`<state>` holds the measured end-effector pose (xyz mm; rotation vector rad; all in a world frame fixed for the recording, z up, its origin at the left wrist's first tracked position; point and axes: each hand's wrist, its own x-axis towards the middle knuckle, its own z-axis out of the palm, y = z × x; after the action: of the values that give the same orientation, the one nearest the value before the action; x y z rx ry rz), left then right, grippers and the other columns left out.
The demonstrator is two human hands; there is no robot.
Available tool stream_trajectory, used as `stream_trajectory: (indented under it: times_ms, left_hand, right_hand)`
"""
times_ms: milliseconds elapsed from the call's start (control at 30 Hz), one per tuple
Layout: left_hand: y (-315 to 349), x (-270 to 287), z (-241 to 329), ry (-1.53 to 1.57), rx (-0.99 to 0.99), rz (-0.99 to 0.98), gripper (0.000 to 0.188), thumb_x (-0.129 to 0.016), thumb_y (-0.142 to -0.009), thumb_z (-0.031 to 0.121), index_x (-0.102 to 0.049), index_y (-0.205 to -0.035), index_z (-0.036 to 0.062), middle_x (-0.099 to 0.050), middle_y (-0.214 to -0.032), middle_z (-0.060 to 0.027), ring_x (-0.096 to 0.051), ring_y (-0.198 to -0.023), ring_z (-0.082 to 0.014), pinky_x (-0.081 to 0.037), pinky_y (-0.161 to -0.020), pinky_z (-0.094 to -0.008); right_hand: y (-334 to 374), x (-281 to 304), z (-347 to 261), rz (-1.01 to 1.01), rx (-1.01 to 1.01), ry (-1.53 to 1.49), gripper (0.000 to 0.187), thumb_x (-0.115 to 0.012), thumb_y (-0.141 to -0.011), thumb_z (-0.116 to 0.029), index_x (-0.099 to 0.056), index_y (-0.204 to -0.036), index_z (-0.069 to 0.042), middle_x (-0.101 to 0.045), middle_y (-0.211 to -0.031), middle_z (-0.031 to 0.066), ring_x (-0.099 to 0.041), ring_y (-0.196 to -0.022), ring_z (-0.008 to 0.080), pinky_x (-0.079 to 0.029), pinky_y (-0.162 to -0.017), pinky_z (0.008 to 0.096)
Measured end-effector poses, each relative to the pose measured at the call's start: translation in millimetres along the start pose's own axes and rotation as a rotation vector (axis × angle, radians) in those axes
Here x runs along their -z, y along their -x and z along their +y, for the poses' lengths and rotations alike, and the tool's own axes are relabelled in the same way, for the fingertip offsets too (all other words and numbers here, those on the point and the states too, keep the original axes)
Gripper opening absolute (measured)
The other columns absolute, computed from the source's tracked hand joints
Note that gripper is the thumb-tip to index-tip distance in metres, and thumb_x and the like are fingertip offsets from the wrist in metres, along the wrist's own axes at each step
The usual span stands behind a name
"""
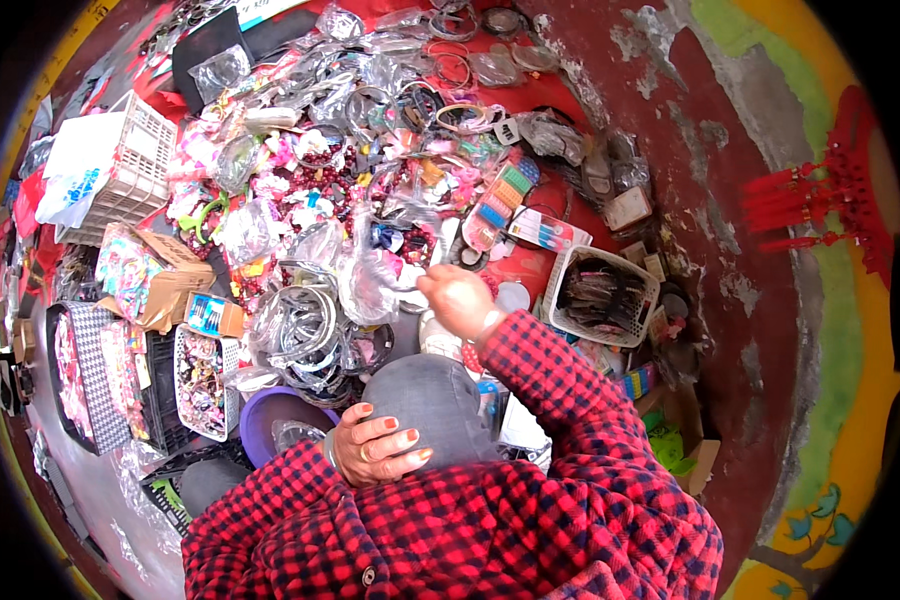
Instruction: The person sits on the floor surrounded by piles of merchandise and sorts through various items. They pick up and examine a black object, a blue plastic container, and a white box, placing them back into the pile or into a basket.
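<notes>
My left hand lies on my grey-trousered knee, fingers stretched out and holding nothing. Beyond the knee, my right hand is raised over the near side of the pile, its fingers closed in a pinch. A pale, blurred clear plastic packet is beside those fingertips; whether it is in the pinch is not clear. Left of the hand lies a heap of bagged headbands. Farther off spreads a mixed pile of beaded hair accessories and clear bags. A card of coloured blocks lies beyond the right hand.
A white basket of dark thin items stands at right. On the left are a stacked grey crate, a cardboard box, a white basket of small accessories and a purple basin. A worn red wall rises at right.
</notes>
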<state>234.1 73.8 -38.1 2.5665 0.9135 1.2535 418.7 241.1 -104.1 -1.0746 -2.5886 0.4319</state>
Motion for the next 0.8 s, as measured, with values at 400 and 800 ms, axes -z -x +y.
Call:
stream_trajectory:
  times_ms: [400, 800]
  left_hand:
    - [0, -10, -9, 0.010, -0.026, 0.029, 0.034, -0.066, -0.068, 0.032, -0.056, -0.101, 0.0309, -0.048, -0.110, 0.0081, -0.037, -0.113, -0.0144, -0.024, -0.099, -0.0389]
    - [-12, -23, -36, -0.036, -0.037, 0.009, 0.027, -0.064, -0.068, 0.031, -0.060, -0.095, 0.0282, -0.047, -0.114, 0.0114, -0.036, -0.113, -0.0117, -0.024, -0.097, -0.0382]
  right_hand:
    - [-15, -61, 136, -0.024, -0.748, -0.074, 0.036, -0.056, -0.071, -0.010, -0.050, -0.106, -0.006, -0.055, -0.096, 0.0207, -0.054, -0.091, 0.0349, -0.045, -0.076, 0.0400]
    - [-6, -62, 281, -0.449, -1.058, 0.214, 0.043, -0.043, -0.081, -0.012, -0.036, -0.123, -0.011, -0.025, -0.137, 0.0110, -0.042, -0.113, 0.0307, -0.042, -0.088, 0.0398]
